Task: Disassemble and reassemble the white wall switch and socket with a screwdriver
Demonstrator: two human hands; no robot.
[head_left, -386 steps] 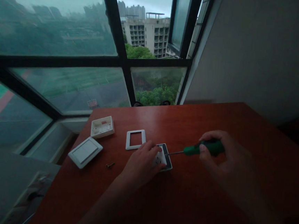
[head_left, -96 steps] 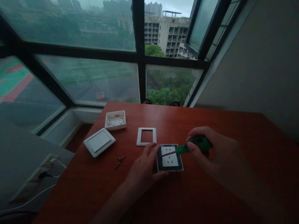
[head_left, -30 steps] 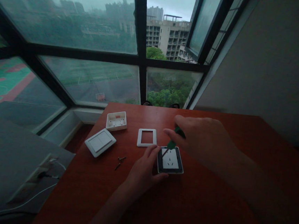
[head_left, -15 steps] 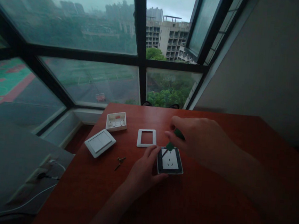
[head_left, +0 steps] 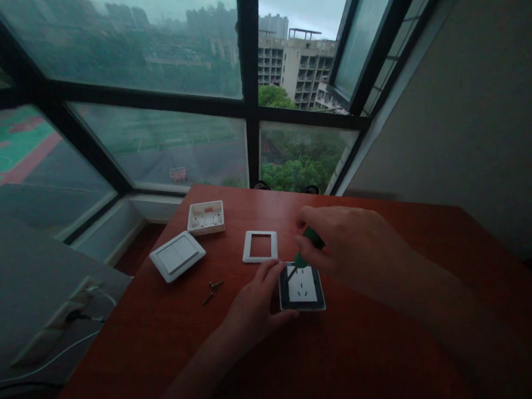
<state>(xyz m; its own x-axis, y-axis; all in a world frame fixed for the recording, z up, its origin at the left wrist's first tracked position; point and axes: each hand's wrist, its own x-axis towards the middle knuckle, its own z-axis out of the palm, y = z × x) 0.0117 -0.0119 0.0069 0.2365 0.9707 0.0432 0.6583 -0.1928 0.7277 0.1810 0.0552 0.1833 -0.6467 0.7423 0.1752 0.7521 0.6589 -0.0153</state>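
A wall socket (head_left: 302, 288) with a white face and a dark surround lies on the reddish-brown table. My left hand (head_left: 257, 298) grips its left side, fingers at the far corner and thumb along the near edge. Above it, my right hand (head_left: 337, 237) is closed around the green handle of a screwdriver (head_left: 301, 260). The screwdriver slants down to the left, its tip at the left part of the socket's dark surround. Whether a screw sits under the tip is too small to tell. Just beyond the socket lies a white cover frame (head_left: 247, 247).
On the table's left are a white switch panel (head_left: 178, 256) and an open white mounting box (head_left: 206, 217). Several small screws (head_left: 211, 288) lie near my left forearm. Windows (head_left: 159, 140) stand behind the table (head_left: 371, 382), and a wall outlet with cables (head_left: 72, 316) is at lower left.
My right hand has shifted slightly left and turned a little with the screwdriver, whose tip stays at the same spot. My left hand keeps its hold on the socket.
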